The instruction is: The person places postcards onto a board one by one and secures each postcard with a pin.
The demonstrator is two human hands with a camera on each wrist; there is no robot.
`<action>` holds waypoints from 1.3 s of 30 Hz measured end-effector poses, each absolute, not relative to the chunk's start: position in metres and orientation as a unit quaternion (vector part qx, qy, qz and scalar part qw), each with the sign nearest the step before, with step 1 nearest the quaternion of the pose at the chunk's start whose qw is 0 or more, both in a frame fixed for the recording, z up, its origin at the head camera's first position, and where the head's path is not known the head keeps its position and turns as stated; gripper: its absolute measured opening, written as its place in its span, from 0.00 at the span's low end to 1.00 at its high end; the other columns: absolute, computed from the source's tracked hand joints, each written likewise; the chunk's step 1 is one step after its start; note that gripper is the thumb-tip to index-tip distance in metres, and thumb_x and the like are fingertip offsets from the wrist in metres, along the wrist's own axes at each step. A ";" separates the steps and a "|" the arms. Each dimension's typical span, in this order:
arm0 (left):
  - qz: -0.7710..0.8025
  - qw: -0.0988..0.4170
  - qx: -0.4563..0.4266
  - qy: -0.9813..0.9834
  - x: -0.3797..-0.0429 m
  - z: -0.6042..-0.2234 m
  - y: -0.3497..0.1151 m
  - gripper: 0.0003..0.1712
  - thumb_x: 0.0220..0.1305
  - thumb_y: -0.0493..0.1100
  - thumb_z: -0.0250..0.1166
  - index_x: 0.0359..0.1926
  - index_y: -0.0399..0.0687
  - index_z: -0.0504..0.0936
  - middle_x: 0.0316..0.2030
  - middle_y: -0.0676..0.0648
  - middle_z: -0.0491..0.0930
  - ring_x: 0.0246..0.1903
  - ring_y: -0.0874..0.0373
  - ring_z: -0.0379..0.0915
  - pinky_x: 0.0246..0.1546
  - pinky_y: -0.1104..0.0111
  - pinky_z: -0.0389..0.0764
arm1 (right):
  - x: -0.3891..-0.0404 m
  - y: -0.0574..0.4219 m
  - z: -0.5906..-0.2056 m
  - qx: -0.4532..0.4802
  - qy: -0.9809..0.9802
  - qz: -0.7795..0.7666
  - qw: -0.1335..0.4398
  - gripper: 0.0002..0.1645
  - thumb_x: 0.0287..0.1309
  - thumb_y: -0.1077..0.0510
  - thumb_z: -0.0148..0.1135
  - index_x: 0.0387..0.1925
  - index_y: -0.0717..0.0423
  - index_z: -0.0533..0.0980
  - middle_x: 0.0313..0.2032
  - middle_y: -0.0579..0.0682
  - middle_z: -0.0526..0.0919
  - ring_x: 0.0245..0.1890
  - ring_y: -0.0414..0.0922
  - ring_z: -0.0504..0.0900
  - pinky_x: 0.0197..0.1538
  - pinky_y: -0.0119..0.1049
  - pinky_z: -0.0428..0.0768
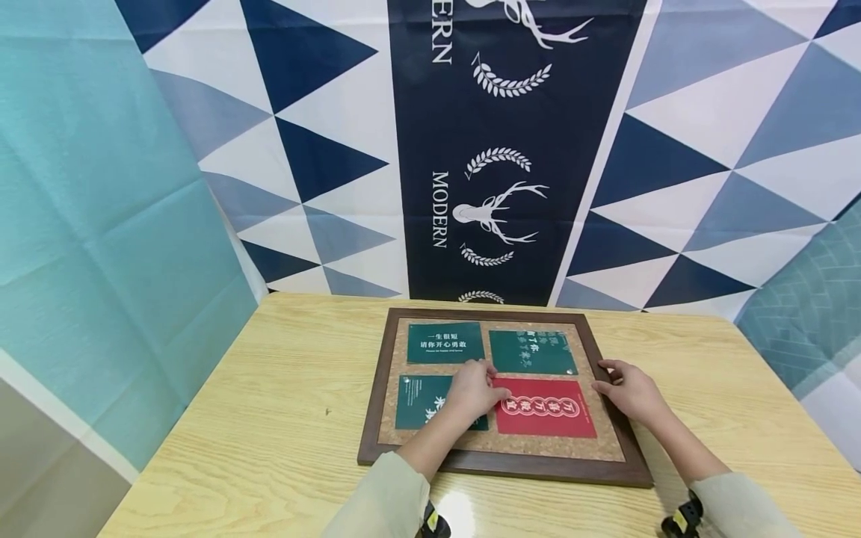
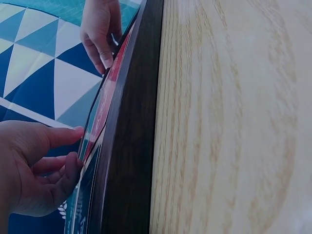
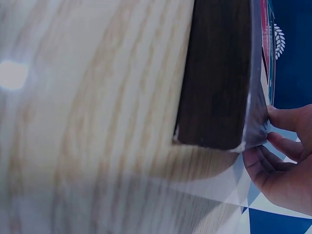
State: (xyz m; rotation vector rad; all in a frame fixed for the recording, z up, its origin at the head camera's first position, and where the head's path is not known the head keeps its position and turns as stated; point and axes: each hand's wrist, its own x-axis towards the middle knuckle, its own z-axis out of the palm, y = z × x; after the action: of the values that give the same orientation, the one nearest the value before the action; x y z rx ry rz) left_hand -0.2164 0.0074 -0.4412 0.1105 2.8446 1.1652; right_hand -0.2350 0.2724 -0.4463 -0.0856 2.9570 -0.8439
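A cork board with a dark brown frame (image 1: 538, 465) lies flat on the table. On it are a red card (image 1: 545, 426) with white characters and three green cards, including one at upper left (image 1: 445, 351). My left hand (image 1: 468, 388) reaches over the lower-left green card (image 1: 412, 411), its thumb on the red card's left side, other fingers near that card's upper left corner. In the left wrist view its fingertips are spread apart. My right hand (image 1: 632, 392) touches the frame's right side with its fingertips, thumb and index finger apart.
The board stands on a light wooden table (image 1: 269, 418), near its back edge. Small pins (image 1: 569, 372) show on some of the green cards' corners. A patterned cloth (image 1: 329, 149) with triangles and deer heads hangs behind the table.
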 end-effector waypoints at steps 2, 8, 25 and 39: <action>0.385 0.032 0.040 0.921 -0.216 -0.440 0.006 0.19 0.45 0.48 0.69 0.39 0.45 0.79 0.23 0.54 0.68 0.23 0.62 0.62 0.22 0.74 0.65 | -0.235 0.273 -0.447 -0.028 0.961 -0.275 0.033 0.35 0.54 0.53 0.57 0.56 0.72 0.61 0.40 0.69 0.72 0.37 0.56 0.73 0.31 0.40 0.75; 0.416 0.038 0.045 0.908 -0.214 -0.442 0.003 0.17 0.45 0.47 0.69 0.36 0.46 0.79 0.22 0.55 0.68 0.23 0.63 0.62 0.22 0.74 0.65 | -0.234 0.274 -0.447 -0.026 0.961 -0.274 0.034 0.35 0.54 0.52 0.57 0.56 0.72 0.61 0.41 0.69 0.72 0.37 0.56 0.73 0.31 0.40 0.76; 0.453 0.048 0.064 0.888 -0.209 -0.443 -0.014 0.18 0.45 0.45 0.69 0.39 0.44 0.80 0.23 0.55 0.72 0.24 0.65 0.65 0.23 0.75 0.67 | -0.234 0.273 -0.446 -0.021 0.959 -0.280 0.040 0.36 0.53 0.52 0.58 0.57 0.72 0.60 0.42 0.70 0.71 0.36 0.55 0.74 0.32 0.39 0.76; 0.456 0.050 0.056 0.887 -0.199 -0.446 -0.037 0.16 0.47 0.47 0.68 0.37 0.46 0.79 0.24 0.54 0.72 0.25 0.63 0.65 0.20 0.73 0.68 | -0.234 0.273 -0.447 -0.021 0.960 -0.278 0.038 0.36 0.53 0.52 0.58 0.56 0.72 0.60 0.42 0.70 0.71 0.36 0.56 0.74 0.32 0.41 0.76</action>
State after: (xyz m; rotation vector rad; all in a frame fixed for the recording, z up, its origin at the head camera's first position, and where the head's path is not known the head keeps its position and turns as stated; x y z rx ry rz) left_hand -0.1994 -0.0373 -0.4459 0.1693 2.7005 1.3879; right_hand -0.2342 0.2732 -0.4474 -0.0632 2.9436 -0.8523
